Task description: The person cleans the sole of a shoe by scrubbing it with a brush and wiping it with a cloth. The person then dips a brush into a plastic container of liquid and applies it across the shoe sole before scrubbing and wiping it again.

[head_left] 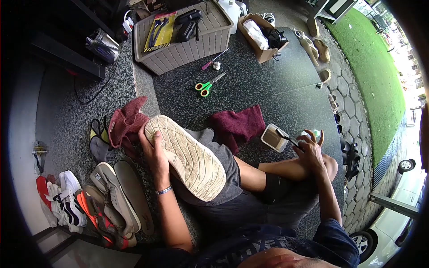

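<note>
My left hand (156,156) grips a shoe (187,156) by one end, thumb across its cream, wavy-grooved sole, which faces up over my lap. In my right hand (309,149) is the dark handle of a small brush (289,139); its far end reaches over a clear plastic tub (272,145) with brownish contents. Just beyond my right fingers stands a small bottle with a green cap (316,133), partly hidden by them. A maroon cloth (239,125) lies beside the tub, and another reddish cloth (127,123) is near my left hand.
Green-handled scissors (204,88) and a screwdriver (214,60) lie on the dark speckled floor (277,85). Behind them are a woven-look storage box (187,56) and a cardboard box (263,56). Several shoes (118,196) and insoles (134,192) line my left; more footwear (321,51) sits along the right edge.
</note>
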Available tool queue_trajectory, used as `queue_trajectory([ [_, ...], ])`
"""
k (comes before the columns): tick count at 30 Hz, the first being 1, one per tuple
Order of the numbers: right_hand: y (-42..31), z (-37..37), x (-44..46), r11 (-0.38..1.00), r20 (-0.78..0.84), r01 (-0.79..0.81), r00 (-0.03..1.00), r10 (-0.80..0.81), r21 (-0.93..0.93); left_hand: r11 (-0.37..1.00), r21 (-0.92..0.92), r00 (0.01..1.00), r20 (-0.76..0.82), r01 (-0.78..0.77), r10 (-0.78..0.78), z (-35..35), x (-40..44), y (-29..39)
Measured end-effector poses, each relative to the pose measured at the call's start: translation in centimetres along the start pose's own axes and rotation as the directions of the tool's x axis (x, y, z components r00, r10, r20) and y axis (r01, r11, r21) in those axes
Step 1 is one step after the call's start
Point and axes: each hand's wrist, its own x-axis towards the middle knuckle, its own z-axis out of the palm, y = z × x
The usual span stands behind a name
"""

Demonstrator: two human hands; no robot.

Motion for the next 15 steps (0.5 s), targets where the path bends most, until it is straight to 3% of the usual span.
queue_trajectory([
  [7, 0.4, 0.2, 0.2, 0.999, 0.100, 0.038, 0.994, -0.042, 0.038, 1.000, -0.004, 1.000, -0.006, -0.003, 0.003, 0.0, 0.1, -0.3],
  [15, 1.2, 0.7, 0.7, 0.994, -0.018, 0.086, 0.996, -0.085, 0.063, 0.998, -0.052, 1.000, -0.019, -0.024, 0.023, 0.0, 0.3, -0.3],
])
